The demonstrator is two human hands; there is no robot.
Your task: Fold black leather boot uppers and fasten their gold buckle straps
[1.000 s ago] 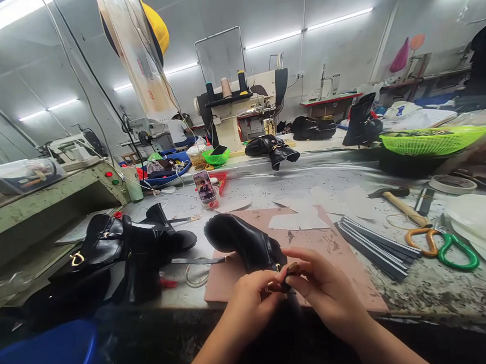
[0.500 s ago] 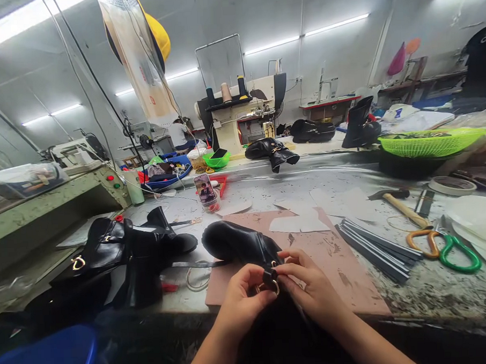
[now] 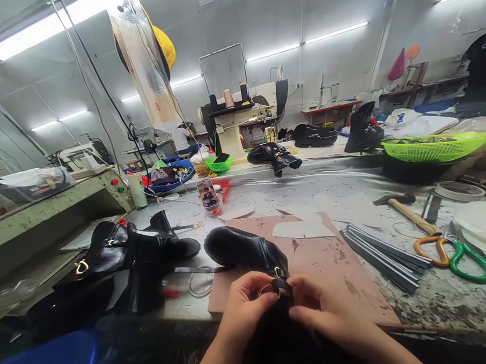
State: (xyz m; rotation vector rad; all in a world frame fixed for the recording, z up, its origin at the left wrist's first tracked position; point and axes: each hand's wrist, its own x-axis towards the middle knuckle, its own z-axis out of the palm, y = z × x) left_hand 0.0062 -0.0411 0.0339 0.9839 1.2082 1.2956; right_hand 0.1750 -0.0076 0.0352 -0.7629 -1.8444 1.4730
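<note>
A black leather boot (image 3: pixel 238 250) lies on its side on the pink board (image 3: pixel 311 259), toe to the left. At its near end I hold a short black strap (image 3: pixel 280 285) with a gold-coloured buckle (image 3: pixel 266 291). The fingers of my left hand (image 3: pixel 248 300) are closed on the buckle beside the strap. My right hand (image 3: pixel 323 304) pinches the strap from the right, its thumb lower down against the dark material. Another small gold ring (image 3: pixel 276 272) shows on the boot just beyond the strap. My fingers partly cover the buckle.
More black boots (image 3: pixel 137 256) are heaped at left, above a blue bin (image 3: pixel 53 356). To the right lie black-and-white strips (image 3: pixel 381 256), scissors (image 3: pixel 470 260) and a hammer (image 3: pixel 413 215). A phone (image 3: pixel 207 194) stands behind the boot; a sewing machine (image 3: pixel 244 115) is farther back.
Both hands have shifted slightly lower and to the right in view. The strap now shows as a raised loop between them, and my right fingers have moved down its right side.
</note>
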